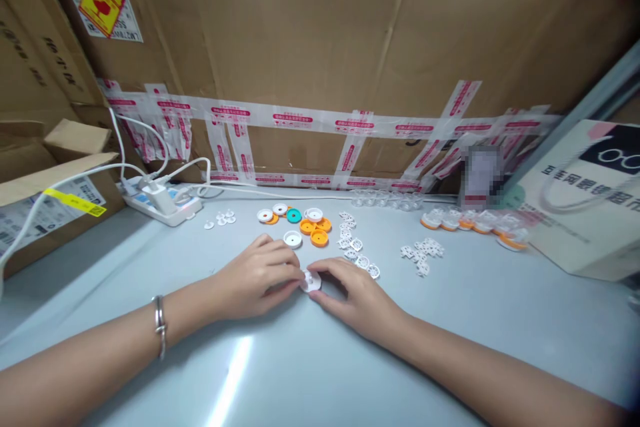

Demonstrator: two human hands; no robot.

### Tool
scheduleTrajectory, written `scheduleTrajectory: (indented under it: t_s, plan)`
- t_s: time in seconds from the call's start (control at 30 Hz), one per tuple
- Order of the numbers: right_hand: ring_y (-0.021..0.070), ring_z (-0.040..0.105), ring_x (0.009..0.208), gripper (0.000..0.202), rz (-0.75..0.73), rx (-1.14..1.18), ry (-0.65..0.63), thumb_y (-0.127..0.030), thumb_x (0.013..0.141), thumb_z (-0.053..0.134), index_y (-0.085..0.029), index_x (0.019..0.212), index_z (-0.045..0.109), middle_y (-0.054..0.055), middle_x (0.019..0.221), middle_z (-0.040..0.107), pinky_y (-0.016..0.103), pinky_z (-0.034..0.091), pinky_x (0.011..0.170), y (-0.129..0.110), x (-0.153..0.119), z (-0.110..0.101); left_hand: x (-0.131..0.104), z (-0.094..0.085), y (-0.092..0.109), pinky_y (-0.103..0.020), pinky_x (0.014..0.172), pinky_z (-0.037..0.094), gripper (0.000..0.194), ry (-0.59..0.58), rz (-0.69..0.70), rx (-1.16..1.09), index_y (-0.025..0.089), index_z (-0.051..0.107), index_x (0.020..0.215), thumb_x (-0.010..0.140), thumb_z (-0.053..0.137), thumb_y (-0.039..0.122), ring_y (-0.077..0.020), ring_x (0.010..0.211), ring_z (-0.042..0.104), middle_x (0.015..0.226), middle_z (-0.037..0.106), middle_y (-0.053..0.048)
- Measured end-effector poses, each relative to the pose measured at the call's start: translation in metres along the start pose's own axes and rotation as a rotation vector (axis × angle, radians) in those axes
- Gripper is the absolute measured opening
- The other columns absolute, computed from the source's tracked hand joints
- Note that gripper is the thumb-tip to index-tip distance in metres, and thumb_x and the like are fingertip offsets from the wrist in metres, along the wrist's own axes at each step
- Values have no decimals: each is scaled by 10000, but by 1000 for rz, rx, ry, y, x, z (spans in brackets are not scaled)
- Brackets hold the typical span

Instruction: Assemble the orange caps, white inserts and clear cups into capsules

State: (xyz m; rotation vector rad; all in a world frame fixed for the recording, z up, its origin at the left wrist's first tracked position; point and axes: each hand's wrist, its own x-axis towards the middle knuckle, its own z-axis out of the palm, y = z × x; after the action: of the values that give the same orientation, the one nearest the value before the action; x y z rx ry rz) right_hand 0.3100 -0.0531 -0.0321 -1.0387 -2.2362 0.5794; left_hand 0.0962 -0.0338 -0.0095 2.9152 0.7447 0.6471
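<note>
A small white round part (312, 281) sits between my two hands, low over the grey table. My right hand (357, 293) grips its right side between thumb and forefinger. My left hand (263, 277) has its fingertips pinched together at the part's left edge; whether they hold a separate small piece is hidden. Just beyond the hands are orange round cases (319, 238), white round cases (293, 239) and a teal one (294, 215). White spoked discs (362, 261) lie in a chain beyond my right hand.
Small white pegged discs (225, 219) and a power strip (173, 210) with cables are at the left. White flat pieces (423, 253), clear domed parts on orange bases (483, 221) and a paper bag (583, 207) stand right. A large cardboard box (300, 27) closes off the back.
</note>
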Motion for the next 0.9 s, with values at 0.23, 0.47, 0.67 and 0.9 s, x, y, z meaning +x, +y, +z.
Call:
scheduleTrajectory:
  t_s: [0.23, 0.47, 0.67, 0.9]
  plan:
    - [154, 599, 914, 241, 16, 4, 10, -191, 767, 590, -194, 1008, 582, 37, 976, 655, 278, 466, 817, -1, -2, 0, -4, -43, -15, -258, 757, 377, 123, -201, -266, -161, 203, 612, 895, 866, 501, 248, -148, 846, 557, 880, 619, -9]
    - [167, 589, 970, 295, -23, 43, 36, -185, 739, 604, -201, 1030, 557, 49, 1045, 633, 297, 462, 861, 1, -2, -2, -11, -48, -17, -249, 735, 412, 147, -432, -352, -258, 211, 625, 866, 770, 617, 321, -169, 837, 553, 876, 614, -11]
    - [176, 587, 975, 293, -45, 59, 62, -182, 739, 608, -205, 1027, 559, 55, 1046, 629, 315, 467, 866, 0, -1, -3, -14, -40, -20, -264, 748, 404, 82, -413, -382, -188, 223, 613, 859, 809, 565, 267, -172, 847, 546, 885, 621, -6]
    - [171, 592, 947, 263, -30, 49, 60, -199, 765, 593, -193, 1027, 569, 55, 1011, 637, 319, 473, 855, -1, -2, -4, -14, -38, -21, -247, 708, 411, 69, -441, -399, -240, 218, 588, 855, 801, 547, 235, -160, 815, 554, 880, 616, -1]
